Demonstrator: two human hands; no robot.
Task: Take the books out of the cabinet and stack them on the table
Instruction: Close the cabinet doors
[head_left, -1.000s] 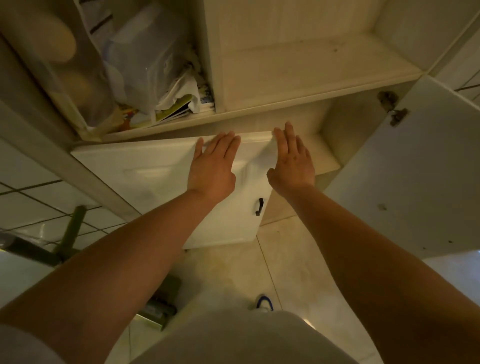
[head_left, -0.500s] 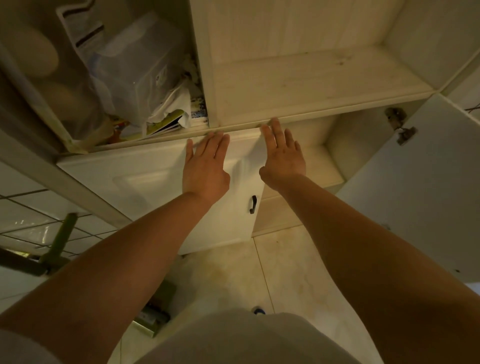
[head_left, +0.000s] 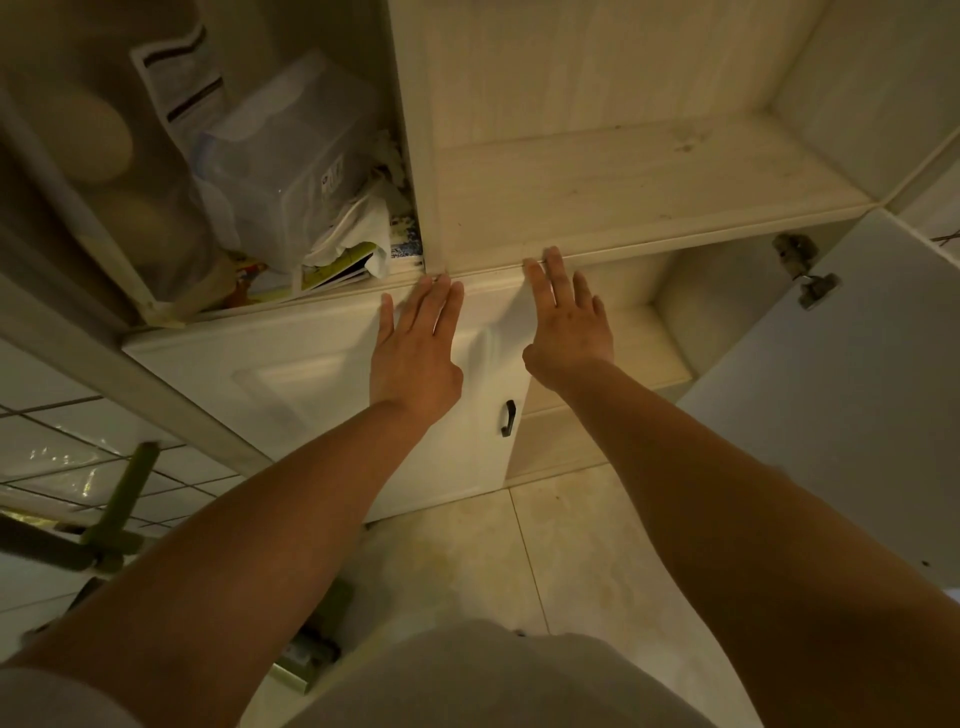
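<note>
Both hands flat and empty, fingers straight. Left hand (head_left: 415, 353) lies on the closed lower door (head_left: 291, 384), fingertips at its top edge just under the shelf lip (head_left: 649, 244). Right hand (head_left: 566, 322) sits just right of that door's free edge, fingertips touching the shelf lip; can't tell if the palm touches anything. Neither hand holds a thing.

Books: nothing clearly a book in reach. Some flat printed items (head_left: 337, 267), maybe booklets, lie on the shelf left of the divider (head_left: 415, 156), under a clear plastic box (head_left: 291, 166) and crumpled paper; too cluttered to say. The bay right of the divider shows bare shelf. Below the shelf lip on the right, an open compartment (head_left: 670, 332) with its door (head_left: 852, 395) swung out, nothing seen inside. Table not in view.

Step in hand, as I judge it: opening the closed lower door to look for books. Better to hook the small dark handle (head_left: 507, 418) near the free edge than pry at the top with flat fingers. Pull outward, step back so the door clears the legs, mind the other open door on the right.
</note>
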